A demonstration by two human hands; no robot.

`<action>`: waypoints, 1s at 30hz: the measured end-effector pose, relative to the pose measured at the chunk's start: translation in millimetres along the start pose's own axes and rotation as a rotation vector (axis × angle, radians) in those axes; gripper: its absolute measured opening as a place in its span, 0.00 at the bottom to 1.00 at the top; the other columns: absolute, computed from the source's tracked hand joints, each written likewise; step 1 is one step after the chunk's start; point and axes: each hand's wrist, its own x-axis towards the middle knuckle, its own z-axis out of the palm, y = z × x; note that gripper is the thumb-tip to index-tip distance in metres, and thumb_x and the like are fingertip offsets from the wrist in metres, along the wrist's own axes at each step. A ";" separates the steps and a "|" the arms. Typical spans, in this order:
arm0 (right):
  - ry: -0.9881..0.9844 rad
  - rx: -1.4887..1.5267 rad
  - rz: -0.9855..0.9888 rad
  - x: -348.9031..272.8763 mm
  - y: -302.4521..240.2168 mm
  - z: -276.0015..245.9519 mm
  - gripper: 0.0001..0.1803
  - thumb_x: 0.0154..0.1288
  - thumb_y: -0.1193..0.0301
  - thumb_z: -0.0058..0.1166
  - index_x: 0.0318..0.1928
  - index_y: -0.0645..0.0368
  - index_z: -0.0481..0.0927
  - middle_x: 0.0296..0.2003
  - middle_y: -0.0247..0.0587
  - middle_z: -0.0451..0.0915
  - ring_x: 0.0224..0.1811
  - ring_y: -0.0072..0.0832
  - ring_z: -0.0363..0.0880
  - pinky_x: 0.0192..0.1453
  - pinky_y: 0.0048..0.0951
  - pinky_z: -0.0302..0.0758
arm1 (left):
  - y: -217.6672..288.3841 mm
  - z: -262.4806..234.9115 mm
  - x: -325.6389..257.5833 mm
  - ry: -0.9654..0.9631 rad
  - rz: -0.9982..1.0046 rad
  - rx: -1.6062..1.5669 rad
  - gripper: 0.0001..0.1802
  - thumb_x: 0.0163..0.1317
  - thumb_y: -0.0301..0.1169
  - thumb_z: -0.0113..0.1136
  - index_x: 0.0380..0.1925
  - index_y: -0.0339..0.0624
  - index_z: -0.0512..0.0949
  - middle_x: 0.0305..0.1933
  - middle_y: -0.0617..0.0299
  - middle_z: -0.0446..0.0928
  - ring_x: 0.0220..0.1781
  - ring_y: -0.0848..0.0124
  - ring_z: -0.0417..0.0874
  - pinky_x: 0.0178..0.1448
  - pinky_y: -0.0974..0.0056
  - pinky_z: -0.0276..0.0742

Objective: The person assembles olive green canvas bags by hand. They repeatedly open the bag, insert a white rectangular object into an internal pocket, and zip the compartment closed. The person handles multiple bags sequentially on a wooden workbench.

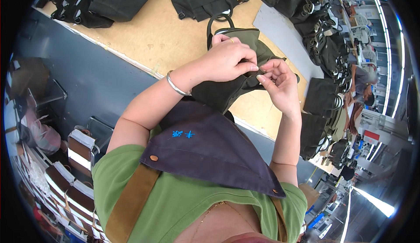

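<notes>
A dark olive fabric bag (218,93) rests at the table's near edge against my apron, its opening spread and a lighter olive panel showing. Both hands meet over its rim, on a brown, ridged strip that looks like a zipper (262,71). My left hand (232,57) comes from the left, thumb and fingers pinching the zipper's left part. From the right, my right hand (281,82) pinches the other part, thumb toward me and fingers curled. The fingers partly hide the strip. A round bag handle (211,24) stands up beyond my left hand.
Another dark bag (199,0) lies flat on the tan table (144,37) ahead. More dark bags are heaped at the far left (118,0) and along the right (321,96). A grey sheet (280,29) covers part of the table. Chairs and stacked brown-and-white pieces (81,149) stand at left.
</notes>
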 end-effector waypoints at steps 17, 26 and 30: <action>0.126 0.098 -0.033 0.1 8.2 4.9 0.13 0.58 0.87 0.59 0.42 0.62 0.73 0.35 0.32 0.79 0.33 0.13 0.74 0.40 0.15 0.71 | 8.5 11.4 -18.0 0.421 0.114 0.016 0.08 0.56 0.39 0.67 0.30 0.52 0.80 0.28 0.75 0.76 0.42 0.70 0.73 0.56 0.55 0.53; 0.219 0.147 -0.096 -2.4 9.7 9.4 0.14 0.56 0.89 0.60 0.36 0.61 0.72 0.35 0.38 0.82 0.34 0.16 0.76 0.41 0.17 0.73 | 12.8 43.4 -25.4 0.407 -0.068 -0.128 0.09 0.52 0.37 0.71 0.33 0.50 0.84 0.29 0.72 0.81 0.41 0.73 0.75 0.54 0.59 0.55; 0.286 0.140 -0.122 -6.0 11.0 10.5 0.14 0.55 0.89 0.61 0.34 0.60 0.71 0.34 0.39 0.83 0.34 0.16 0.77 0.42 0.18 0.75 | 18.6 44.8 -27.6 0.377 -0.079 -0.100 0.07 0.52 0.35 0.70 0.31 0.50 0.84 0.29 0.71 0.81 0.39 0.72 0.74 0.51 0.60 0.54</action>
